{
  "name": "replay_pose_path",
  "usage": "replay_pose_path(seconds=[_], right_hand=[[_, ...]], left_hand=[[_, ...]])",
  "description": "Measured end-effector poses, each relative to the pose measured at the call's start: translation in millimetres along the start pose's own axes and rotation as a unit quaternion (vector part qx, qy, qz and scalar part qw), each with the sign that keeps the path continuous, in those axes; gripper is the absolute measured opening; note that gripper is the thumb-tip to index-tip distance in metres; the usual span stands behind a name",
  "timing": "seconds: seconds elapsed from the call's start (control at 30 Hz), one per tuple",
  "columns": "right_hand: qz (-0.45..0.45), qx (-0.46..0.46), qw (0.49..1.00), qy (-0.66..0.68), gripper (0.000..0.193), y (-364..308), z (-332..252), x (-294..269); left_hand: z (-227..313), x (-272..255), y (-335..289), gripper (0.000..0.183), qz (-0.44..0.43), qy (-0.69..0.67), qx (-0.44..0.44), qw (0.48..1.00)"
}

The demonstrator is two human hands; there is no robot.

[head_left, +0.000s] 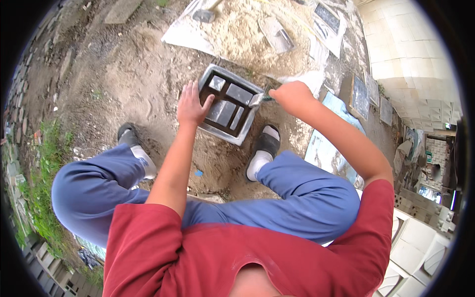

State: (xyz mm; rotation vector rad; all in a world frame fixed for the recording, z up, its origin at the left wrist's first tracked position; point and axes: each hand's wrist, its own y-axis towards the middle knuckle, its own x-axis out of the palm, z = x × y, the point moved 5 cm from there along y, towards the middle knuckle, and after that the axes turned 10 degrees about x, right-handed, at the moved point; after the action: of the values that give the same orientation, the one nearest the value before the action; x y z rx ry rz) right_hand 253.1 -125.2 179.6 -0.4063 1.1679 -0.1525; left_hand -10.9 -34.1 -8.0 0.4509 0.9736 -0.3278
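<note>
A grey rectangular mould (238,140) lies on the ground in front of me, its dark recess divided by raised rectangular blocks of several sizes. My left hand (192,105) rests on its left rim, fingers stretched forward and thumb apart, gripping nothing. Over the right rim, my right hand (292,95) is closed around the dark green handle of a small trowel (256,100). The trowel's pale flat end touches or hovers just above the mould's right edge; which, I cannot tell. Most of the handle is hidden in my fist.
Beyond the mould, a heap of pale sand (242,37) lies on a white sheet (185,34), with a larger trowel (279,38) on it. Filled moulds (359,96) stand at right beside stacked pale blocks (396,49). A light blue board (324,143) lies by my right foot.
</note>
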Motion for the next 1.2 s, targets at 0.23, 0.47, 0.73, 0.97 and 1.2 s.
replay_pose_path(seconds=[0.23,0.47,0.73,0.97,1.2], right_hand=[[-0.009,-0.026,1.0,0.008,0.006,30,-10,13],[-0.081,-0.061,0.994,0.036,0.01,72,-28,31],[0.114,0.033,0.617,0.778,0.033,42,1,80],[0.123,0.057,0.537,0.833,0.056,65,-21,110],[0.23,0.084,0.539,0.806,0.053,34,-26,90]], left_hand=[[-3,-2,-3,0.085,0.001,-0.003,0.007,1.0],[0,0,-3,0.078,-0.009,0.002,-0.004,1.0],[8,0,-2,0.077,-0.015,-0.026,-0.02,0.999],[-1,-3,-3,0.077,-0.003,-0.026,-0.028,0.999],[3,-9,-1,0.078,-0.025,-0.024,-0.048,0.998]])
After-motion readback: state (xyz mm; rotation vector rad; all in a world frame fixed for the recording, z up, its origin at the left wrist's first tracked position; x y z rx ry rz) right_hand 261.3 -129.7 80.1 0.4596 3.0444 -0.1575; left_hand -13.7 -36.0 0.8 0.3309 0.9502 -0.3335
